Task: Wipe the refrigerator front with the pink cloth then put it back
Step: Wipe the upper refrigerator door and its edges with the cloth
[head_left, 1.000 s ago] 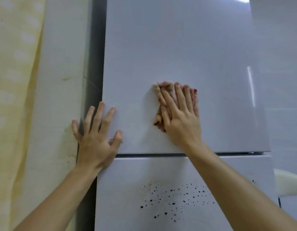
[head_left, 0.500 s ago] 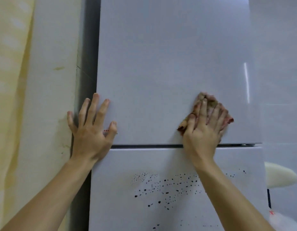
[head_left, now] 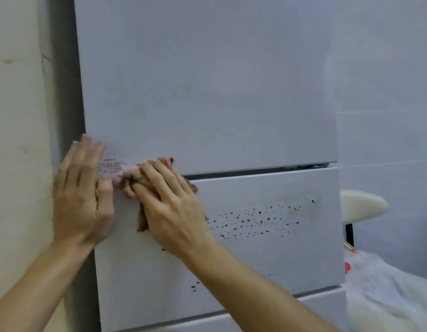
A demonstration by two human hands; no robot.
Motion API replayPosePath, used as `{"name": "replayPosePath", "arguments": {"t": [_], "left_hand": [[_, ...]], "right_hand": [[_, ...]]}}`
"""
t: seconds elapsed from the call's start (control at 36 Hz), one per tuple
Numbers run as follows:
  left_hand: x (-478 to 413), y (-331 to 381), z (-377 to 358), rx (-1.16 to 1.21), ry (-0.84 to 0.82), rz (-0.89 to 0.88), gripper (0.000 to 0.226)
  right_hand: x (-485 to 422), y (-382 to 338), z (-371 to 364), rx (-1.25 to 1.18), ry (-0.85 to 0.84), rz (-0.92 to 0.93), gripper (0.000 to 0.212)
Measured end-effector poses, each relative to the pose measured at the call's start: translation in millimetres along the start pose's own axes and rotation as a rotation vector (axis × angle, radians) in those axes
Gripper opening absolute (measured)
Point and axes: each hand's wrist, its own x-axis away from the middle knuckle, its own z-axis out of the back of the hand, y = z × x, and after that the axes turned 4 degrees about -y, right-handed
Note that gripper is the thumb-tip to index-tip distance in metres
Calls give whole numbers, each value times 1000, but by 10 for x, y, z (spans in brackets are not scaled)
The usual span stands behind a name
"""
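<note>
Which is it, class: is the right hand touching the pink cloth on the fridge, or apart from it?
Touching. The head view shows the right hand pressed flat over the pink cloth, holding it against the fridge; cloth edges show around the fingers.

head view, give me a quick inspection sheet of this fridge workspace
surface: refrigerator front, glossy white; black specks on the middle panel
job's things: pink cloth bunched at the seam between panels
clutter: small label near the left edge
grippers: right hand presses the cloth; left hand rests flat on the fridge's left edge
cables: nothing seen
surroundings: cream wall left; plastic bag lower right
</note>
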Motion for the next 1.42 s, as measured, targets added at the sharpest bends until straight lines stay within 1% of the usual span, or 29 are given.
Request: {"name": "replayPosePath", "arguments": {"t": [0.14,0.31,0.39,0.44,0.5,0.58,0.64,0.75,0.83,0.89,0.92,1.0,1.08,1.19,1.31,1.36,1.42], "left_hand": [[-28,402,-209,-65,-65,-30,60],[55,475,-384,-165,-13,-41,59],[60,468,-404,-182,5,-42,59],[60,482,-409,-185,8,-34,59],[62,496,-406,-187,1,-25,59],[64,506,-405,-189,0,-18,59],[62,503,-401,-173,1,-19,59],[55,498,-360,-113,-15,-18,57],[48,469,-297,-45,-42,-17,57],[57,411,-253,-31,-46,-18,57],[68,369,-229,-32,-33,-9,56],[120,216,-162,-29,-10,52,56],[187,116,-127,-36,-52,22,56],[213,106,-89,-3,-85,31,57],[292,25,-39,-83,-44,57,58],[350,-74,1,-140,-26,109,59],[413,-200,37,-201,-25,159,59]], "right_hand": [[272,503,402,106,68,-59,26],[751,1291,947,227,176,-139,26],[993,1669,1208,280,221,-253,29],[1113,1827,1313,295,277,-393,30],[1139,1835,1326,274,317,-520,31],[1014,1624,1209,194,352,-610,35],[894,1396,1081,155,349,-576,39],[574,786,697,16,274,-325,44],[254,274,337,-72,217,-218,33],[79,3,114,-89,188,-169,26],[16,-94,32,-91,179,-155,25],[-62,-181,-47,-63,148,-118,28],[9,-25,75,-39,136,-60,23],[205,295,286,56,135,-97,24],[382,434,422,160,163,-203,23],[395,405,396,124,199,-249,25],[360,331,343,22,246,-286,28]]}}
